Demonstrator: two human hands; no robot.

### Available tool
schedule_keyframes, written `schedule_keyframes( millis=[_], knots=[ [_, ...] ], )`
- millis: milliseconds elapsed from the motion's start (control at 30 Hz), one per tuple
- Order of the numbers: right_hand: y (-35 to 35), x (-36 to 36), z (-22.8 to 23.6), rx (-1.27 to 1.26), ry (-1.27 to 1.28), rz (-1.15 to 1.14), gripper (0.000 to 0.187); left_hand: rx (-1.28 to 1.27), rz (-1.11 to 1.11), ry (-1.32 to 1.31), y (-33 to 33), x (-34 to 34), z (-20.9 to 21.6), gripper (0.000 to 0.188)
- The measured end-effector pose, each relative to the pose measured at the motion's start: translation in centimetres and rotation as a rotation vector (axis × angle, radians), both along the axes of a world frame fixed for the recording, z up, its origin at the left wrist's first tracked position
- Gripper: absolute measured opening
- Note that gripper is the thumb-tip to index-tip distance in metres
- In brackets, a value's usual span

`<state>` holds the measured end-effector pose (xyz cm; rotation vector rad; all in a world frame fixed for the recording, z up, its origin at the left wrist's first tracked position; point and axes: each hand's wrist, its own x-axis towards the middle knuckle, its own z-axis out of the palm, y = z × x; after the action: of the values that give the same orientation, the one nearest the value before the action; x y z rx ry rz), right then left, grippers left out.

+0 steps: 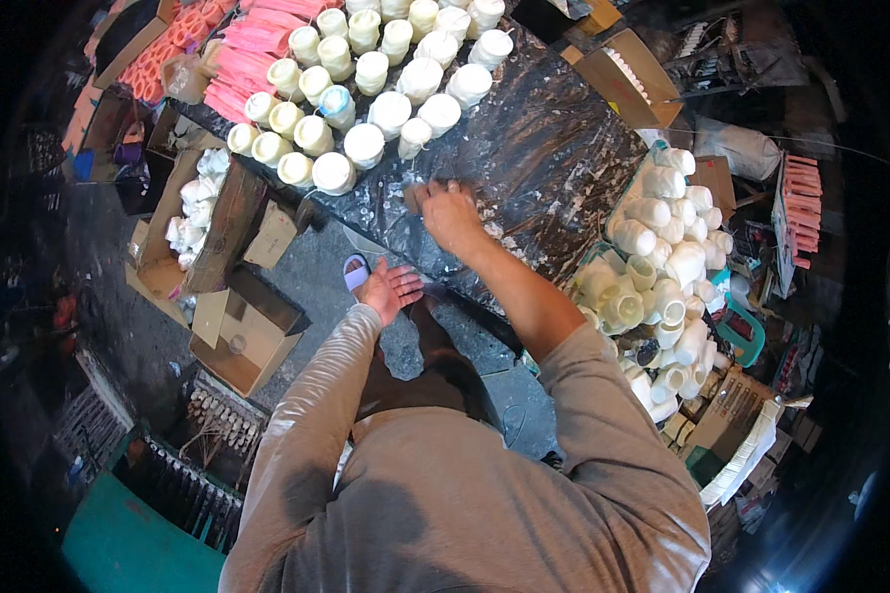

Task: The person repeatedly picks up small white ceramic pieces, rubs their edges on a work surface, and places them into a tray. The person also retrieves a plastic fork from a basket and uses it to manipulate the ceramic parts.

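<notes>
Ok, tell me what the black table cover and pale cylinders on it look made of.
Black table cover: probably plastic sheeting, given its glossy, wrinkled surface.
Pale cylinders: possibly wax, going by their smooth, satiny, milky look; plastic can't be ruled out.

The worktop (559, 119) is black with white flecks, the blurred piece (411, 200) in the right hand (451, 214) brown. The cylinders (364, 146) are cream to white, one patched blue, the sticks (252, 44) pink.

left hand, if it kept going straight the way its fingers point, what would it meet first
Most likely the dark-covered table, at its near edge, just beyond the fingertips of the left hand. Depth is unclear from this one view, so it might pass under or over that edge.
</notes>
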<state>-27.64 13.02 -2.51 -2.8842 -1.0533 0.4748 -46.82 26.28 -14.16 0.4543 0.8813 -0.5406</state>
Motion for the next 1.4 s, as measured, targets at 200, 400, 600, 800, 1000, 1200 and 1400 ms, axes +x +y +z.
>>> schedule_keyframes(
  millis=[200, 400, 600, 800, 1000, 1200, 1400],
  knots=[
    [-2.8, 1.9, 2.3, -0.007, 0.293, 0.105, 0.030, -0.057, 0.122, -0.020, -0.1, 0.9, 0.3, 0.085],
    [-4.5, 11.7, -0.4, 0.172, 0.330, -0.359, 0.077, -0.086, 0.121, -0.004, 0.7, 1.7, -0.3, 0.095],
    [-1.0, 9.0, -0.8, -0.032, 0.300, -0.399, 0.079, -0.149, 0.118, -0.016, 1.0, 1.1, 0.1, 0.091],
    [1.7, 4.3, -0.9, 0.081, 0.240, -0.166, 0.062, -0.130, 0.132, 0.049, 1.5, 2.2, 1.2, 0.083],
    [-0.9, 1.0, 1.3, 0.383, 0.117, 0.179, 0.033, -0.187, 0.110, 0.117, 2.3, 3.2, 1.5, 0.077],
    [-10.5, 2.0, 6.5, 0.298, 0.052, -0.261, 0.033, -0.277, -0.023, 0.059, 1.3, 3.0, 1.0, 0.058],
    [-11.0, 2.0, 1.1, -0.076, 0.053, -0.570, 0.036, -0.238, -0.079, 0.055, 0.6, 2.9, -1.8, 0.044]
  ],
)
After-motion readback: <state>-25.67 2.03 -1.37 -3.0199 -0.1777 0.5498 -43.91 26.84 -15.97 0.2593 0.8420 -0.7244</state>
